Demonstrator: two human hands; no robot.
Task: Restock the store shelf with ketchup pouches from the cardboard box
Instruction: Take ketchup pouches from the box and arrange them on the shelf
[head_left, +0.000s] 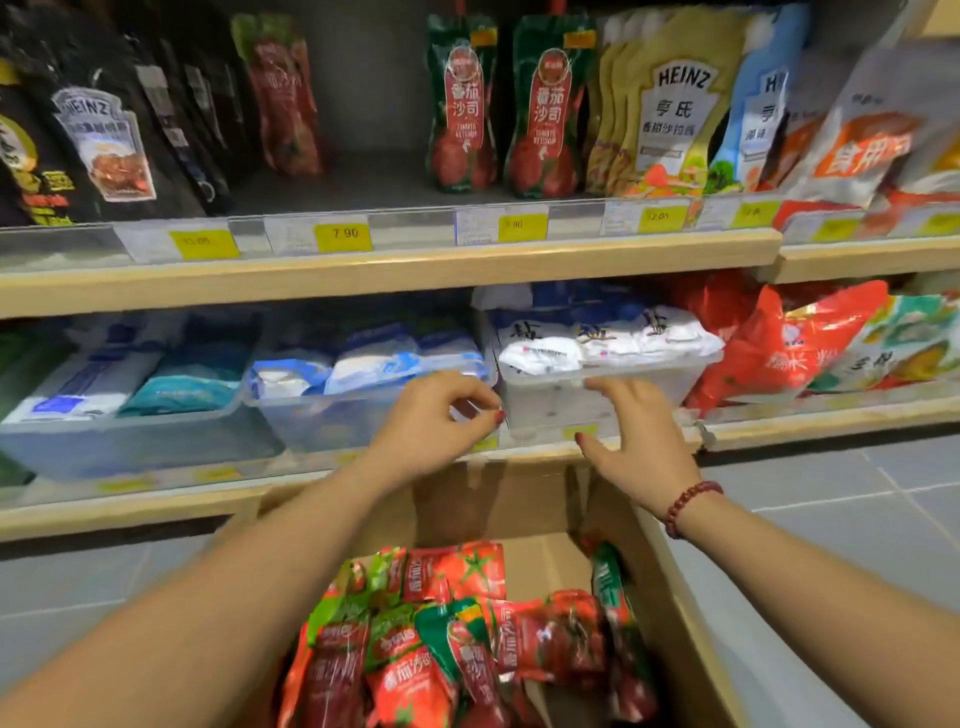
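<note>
An open cardboard box (670, 561) below me holds several red-and-green ketchup pouches (441, 639). On the upper shelf (389, 260) two matching ketchup pouches (498, 104) stand upright, with a third (283, 98) further left and a bare gap between them. My left hand (441, 415) hovers above the box in front of the lower shelf, fingers loosely curled and holding nothing. My right hand (639, 436) is beside it, fingers spread and relaxed, also holding nothing. A red bead bracelet sits on my right wrist.
Black sauce pouches (104, 135) stand at the upper left, yellow and blue Heinz pouches (675, 104) at the upper right. The lower shelf carries clear plastic bins (550, 400) of white and blue bags, with red bags (779, 343) to the right. Grey tiled floor (857, 519) surrounds the box.
</note>
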